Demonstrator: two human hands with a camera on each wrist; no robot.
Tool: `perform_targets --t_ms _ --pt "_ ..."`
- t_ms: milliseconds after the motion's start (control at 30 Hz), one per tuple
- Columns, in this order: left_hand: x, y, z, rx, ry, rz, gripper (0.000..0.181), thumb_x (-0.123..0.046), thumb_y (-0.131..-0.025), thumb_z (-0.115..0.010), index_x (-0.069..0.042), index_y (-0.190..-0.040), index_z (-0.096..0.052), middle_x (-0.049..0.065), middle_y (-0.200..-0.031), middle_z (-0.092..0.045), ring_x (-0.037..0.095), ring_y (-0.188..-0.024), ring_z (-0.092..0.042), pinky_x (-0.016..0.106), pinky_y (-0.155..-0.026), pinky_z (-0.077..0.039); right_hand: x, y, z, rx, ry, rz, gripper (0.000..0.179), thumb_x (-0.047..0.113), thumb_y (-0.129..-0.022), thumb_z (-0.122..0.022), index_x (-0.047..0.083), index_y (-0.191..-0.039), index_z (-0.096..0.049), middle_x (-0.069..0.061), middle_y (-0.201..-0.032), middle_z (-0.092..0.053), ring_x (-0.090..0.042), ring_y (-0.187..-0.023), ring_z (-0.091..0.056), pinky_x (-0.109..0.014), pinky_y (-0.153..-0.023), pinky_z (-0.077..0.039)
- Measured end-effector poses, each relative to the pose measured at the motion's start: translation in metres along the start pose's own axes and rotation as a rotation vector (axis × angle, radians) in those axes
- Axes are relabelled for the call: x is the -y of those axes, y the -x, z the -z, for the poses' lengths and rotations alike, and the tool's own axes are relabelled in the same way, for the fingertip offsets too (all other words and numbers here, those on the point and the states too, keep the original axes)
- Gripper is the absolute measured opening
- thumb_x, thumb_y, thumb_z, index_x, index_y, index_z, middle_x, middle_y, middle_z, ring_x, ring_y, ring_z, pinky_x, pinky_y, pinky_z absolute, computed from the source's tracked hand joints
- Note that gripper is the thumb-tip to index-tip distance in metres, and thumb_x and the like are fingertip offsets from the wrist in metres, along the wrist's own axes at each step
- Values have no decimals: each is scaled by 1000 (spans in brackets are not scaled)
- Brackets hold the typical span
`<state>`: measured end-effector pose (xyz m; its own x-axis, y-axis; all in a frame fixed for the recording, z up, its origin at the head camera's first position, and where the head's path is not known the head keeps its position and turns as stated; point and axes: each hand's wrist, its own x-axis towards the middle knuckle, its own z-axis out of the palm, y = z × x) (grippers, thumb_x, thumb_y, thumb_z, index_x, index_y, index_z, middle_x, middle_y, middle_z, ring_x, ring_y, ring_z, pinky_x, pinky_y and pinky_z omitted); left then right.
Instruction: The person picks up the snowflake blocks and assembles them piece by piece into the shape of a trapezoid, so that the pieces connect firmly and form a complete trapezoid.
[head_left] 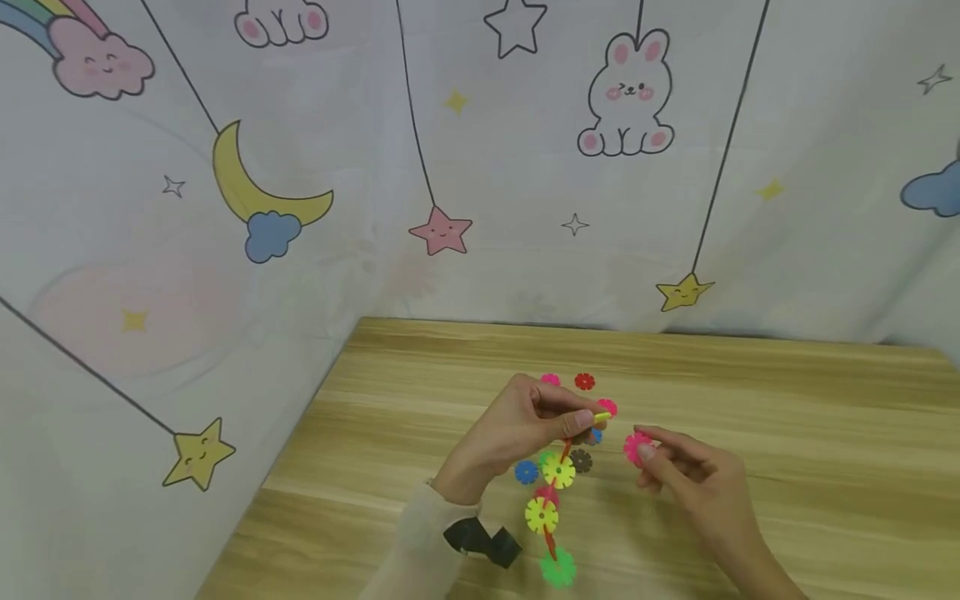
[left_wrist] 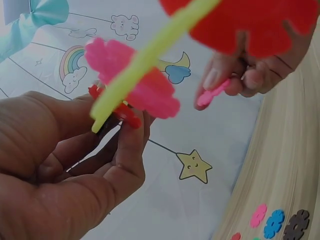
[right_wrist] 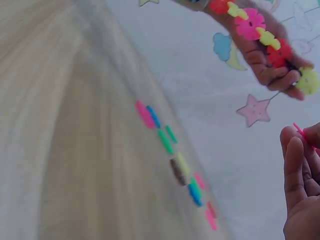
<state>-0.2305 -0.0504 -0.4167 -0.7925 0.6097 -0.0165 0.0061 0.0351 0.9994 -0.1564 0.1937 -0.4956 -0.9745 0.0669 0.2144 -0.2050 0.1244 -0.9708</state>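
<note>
My left hand (head_left: 517, 429) pinches the far end of a chain of slotted plastic flower discs (head_left: 542, 515), joined edge to edge. Yellow, pink and red discs alternate along it, and a green disc (head_left: 558, 568) shows at its near end. Past the left fingertips sticks out a yellow disc (right_wrist: 306, 81), seen edge-on in the head view. To the right, my right hand (head_left: 701, 479) holds a single pink disc (head_left: 636, 448) between thumb and fingers. This pink disc is apart from the chain, a short gap away.
Loose discs lie on the wooden table (head_left: 330, 433) behind and below the left hand, among them a blue disc (head_left: 527, 472), a brown disc (head_left: 581, 460) and a red disc (head_left: 585, 381). A white printed curtain (head_left: 510, 167) borders the table's back and left sides.
</note>
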Motion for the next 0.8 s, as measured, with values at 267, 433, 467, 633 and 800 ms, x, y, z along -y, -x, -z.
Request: perform_targets --t_ms 267,433,467,633,800 --pt "-2 0 -2 -8 -20 36 20 -12 -104 -71 2 -115 -81 19 -115 -81 10 -82 -76 43 -88 -67 25 -8 2 8 -66 110 20 -7 -100 -68 -10 -119 -75 -2 -77 -76 -13 -64 -69 -24 -60 -58" --pt "-3 -1 -2 1 1 22 20 -10 -103 -72 5 -114 -80 19 -112 -81 9 -83 -76 32 -83 -66 37 -13 4 26 -67 149 19 -8 -101 -67 -8 -118 -76 0 -80 -77 -14 -64 -68 -24 -62 -59" --pt "-3 -1 -3 4 6 20 20 -10 -103 -73 6 -113 -79 19 -111 -81 9 -83 -76 33 -84 -66 40 -14 5 27 -64 155 19 -8 -101 -67 -8 -117 -77 0 -79 -77 -14 -64 -68 -24 -62 -59" --pt "-2 -1 -3 28 6 2 19 -9 -102 -74 7 -112 -79 26 -109 -79 9 -82 -78 33 -85 -66 47 -19 4 71 -33 181 21 -7 -101 -67 -8 -120 -76 1 -77 -75 -13 -64 -68 -24 -64 -59" --pt "-1 1 -4 50 0 -16 18 -8 -101 -75 7 -110 -79 29 -105 -78 10 -79 -78 34 -84 -66 49 -21 1 124 -21 184 22 -6 -102 -66 -8 -122 -75 -1 -75 -74 -14 -64 -68 -25 -63 -60"
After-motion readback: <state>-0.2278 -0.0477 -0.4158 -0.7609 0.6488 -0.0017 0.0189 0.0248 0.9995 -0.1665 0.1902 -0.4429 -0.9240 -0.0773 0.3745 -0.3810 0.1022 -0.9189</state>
